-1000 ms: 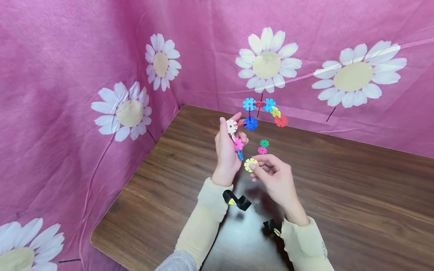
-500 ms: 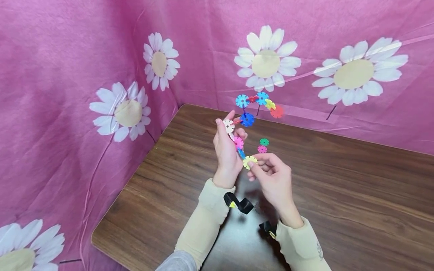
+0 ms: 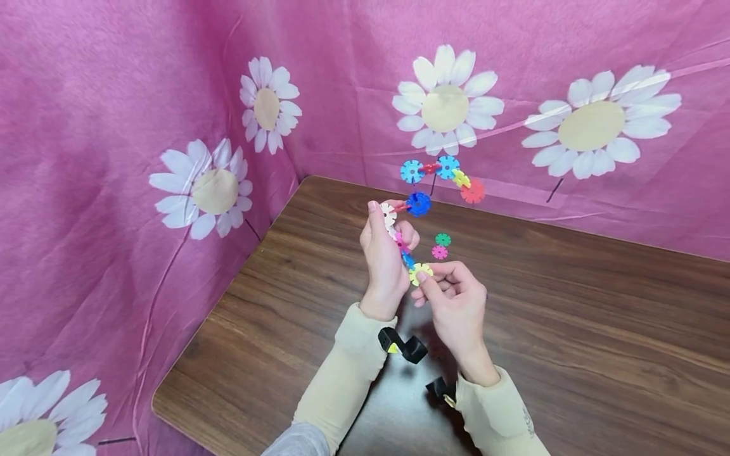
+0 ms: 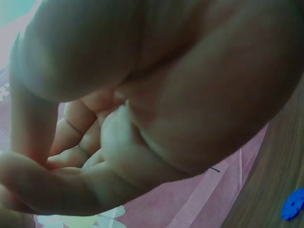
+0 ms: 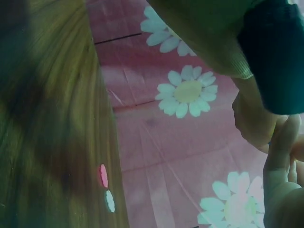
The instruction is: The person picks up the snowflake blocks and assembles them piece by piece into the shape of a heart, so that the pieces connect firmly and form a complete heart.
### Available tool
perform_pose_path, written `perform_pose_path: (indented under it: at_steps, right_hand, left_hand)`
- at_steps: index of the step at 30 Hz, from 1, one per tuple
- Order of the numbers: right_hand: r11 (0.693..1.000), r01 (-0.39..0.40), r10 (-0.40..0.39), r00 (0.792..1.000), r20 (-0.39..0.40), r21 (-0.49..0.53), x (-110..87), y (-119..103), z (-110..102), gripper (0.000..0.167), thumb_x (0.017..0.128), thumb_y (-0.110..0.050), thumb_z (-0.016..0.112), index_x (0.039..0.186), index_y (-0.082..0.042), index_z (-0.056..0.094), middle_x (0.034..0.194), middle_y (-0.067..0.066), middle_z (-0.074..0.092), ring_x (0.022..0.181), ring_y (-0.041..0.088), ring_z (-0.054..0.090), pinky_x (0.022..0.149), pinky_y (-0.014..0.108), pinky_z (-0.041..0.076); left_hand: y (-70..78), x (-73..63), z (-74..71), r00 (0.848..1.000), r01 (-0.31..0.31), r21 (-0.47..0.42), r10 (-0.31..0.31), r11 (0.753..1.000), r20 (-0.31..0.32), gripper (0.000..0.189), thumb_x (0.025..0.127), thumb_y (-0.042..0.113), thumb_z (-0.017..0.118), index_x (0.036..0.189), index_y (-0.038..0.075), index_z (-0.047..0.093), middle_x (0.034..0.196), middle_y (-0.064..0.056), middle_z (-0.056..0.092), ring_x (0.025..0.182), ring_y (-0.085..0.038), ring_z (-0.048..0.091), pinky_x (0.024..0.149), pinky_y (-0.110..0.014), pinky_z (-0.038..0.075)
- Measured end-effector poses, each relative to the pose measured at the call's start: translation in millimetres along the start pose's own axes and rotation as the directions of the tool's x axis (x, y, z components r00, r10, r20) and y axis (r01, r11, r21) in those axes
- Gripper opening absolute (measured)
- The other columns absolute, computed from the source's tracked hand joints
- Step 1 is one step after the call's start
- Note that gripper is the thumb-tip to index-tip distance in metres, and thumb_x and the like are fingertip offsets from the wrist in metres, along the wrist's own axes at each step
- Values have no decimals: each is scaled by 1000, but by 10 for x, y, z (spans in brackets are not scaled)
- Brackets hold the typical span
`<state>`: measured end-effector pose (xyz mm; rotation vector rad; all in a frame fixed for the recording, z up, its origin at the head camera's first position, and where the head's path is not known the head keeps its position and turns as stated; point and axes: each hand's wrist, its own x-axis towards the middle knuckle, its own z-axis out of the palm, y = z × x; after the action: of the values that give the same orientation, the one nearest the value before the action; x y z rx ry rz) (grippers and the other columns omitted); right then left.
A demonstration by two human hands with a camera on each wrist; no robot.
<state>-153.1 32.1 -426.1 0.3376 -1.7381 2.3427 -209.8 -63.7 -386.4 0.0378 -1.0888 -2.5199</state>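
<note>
My left hand (image 3: 383,263) holds a curved chain of notched plastic snowflake discs, pinching it near a white disc (image 3: 389,215). From there the chain runs up through a dark blue disc (image 3: 419,204), two light blue discs and a small yellow one to a red disc (image 3: 473,191). Below the white disc come a pink disc, partly hidden by the fingers, and a blue disc (image 3: 408,260) seen almost edge-on. Between thumb and fingers my right hand (image 3: 459,304) pinches a pale yellow disc (image 3: 420,274), which meets the blue disc's lower end; whether they interlock cannot be told.
On the wooden table (image 3: 570,316) lie a green disc (image 3: 443,239) and a pink disc (image 3: 440,252), just beyond the right hand. Pink cloth (image 3: 342,95) with printed daisies hangs behind and to the left. Each wrist carries a black camera mount (image 3: 402,345).
The right hand has moved slightly left, bringing the yellow disc from apart to contact with the blue disc. The chain has shifted and turned a little in the left hand.
</note>
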Motion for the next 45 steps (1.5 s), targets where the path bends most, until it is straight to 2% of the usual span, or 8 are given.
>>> perform_pose_path:
  at_steps: [17, 26, 28, 31, 33, 38, 41, 45]
  right_hand:
    - [995, 39, -32, 997, -75, 95, -3, 27, 39, 13, 83, 11, 67, 90, 17, 57, 71, 2, 71, 46, 11, 62, 46, 22, 53]
    - [981, -145, 163, 975, 148, -126, 162, -23, -231, 23, 89, 0, 66, 108, 11, 61, 82, 7, 71, 62, 16, 71, 62, 36, 60]
    - [928, -111, 196, 957, 212, -355, 211, -29, -377, 24, 88, -6, 68, 109, 5, 63, 84, 8, 70, 67, 13, 70, 64, 31, 60]
    - [740, 20, 268, 908, 322, -672, 242, -4, -565, 23, 84, -11, 75, 104, -3, 66, 88, 8, 70, 72, 13, 67, 68, 28, 57]
    - [609, 125, 347, 846, 405, -783, 217, 27, -626, 27, 78, -14, 79, 100, -6, 67, 89, 7, 68, 77, 14, 63, 71, 29, 53]
    - [420, 228, 569, 687, 451, -878, -6, 120, -593, 39, 62, -14, 87, 93, -12, 64, 93, 5, 56, 83, 20, 55, 73, 37, 49]
    - [334, 253, 613, 673, 414, -908, -106, 172, -536, 36, 60, -6, 85, 83, -15, 59, 87, 4, 49, 77, 21, 50, 66, 34, 44]
    - [321, 257, 612, 678, 406, -912, -123, 234, -512, 35, 60, 1, 80, 73, -16, 53, 79, 3, 46, 72, 19, 46, 61, 30, 40]
  left_hand:
    - [-58, -48, 33, 1000, -26, -70, 27, 997, 11, 41, 107, 36, 28, 93, 11, 59, 49, 6, 34, 43, -6, 32, 46, -19, 28]
    - [22, 76, -66, 999, 47, 19, -47, 999, -2, 49, 105, 41, 31, 115, 4, 60, 92, 0, 59, 51, -6, 52, 51, -18, 48]
    - [40, 103, -94, 998, 58, 27, -58, 998, -14, 52, 105, 43, 29, 119, 2, 59, 99, -1, 59, 50, -6, 53, 49, -18, 46]
    - [76, 140, -132, 998, 54, 28, -53, 998, -38, 54, 105, 45, 28, 120, 5, 60, 100, 0, 59, 48, -6, 51, 45, -17, 43]
    - [99, 160, -154, 998, 44, 25, -43, 999, -47, 53, 105, 45, 28, 120, 6, 60, 101, 0, 59, 47, -6, 50, 44, -16, 41]
    - [127, 178, -177, 998, 39, 22, -38, 999, -58, 52, 105, 45, 28, 117, 8, 62, 100, 0, 58, 46, -6, 49, 44, -15, 40]
    - [127, 177, -180, 996, 63, 18, -62, 998, -62, 53, 105, 46, 28, 117, 9, 62, 97, 1, 58, 45, -6, 49, 43, -16, 40]
    - [115, 175, -192, 994, 87, 15, -86, 996, -62, 52, 104, 47, 28, 118, 9, 62, 96, 1, 59, 45, -5, 49, 43, -16, 40]
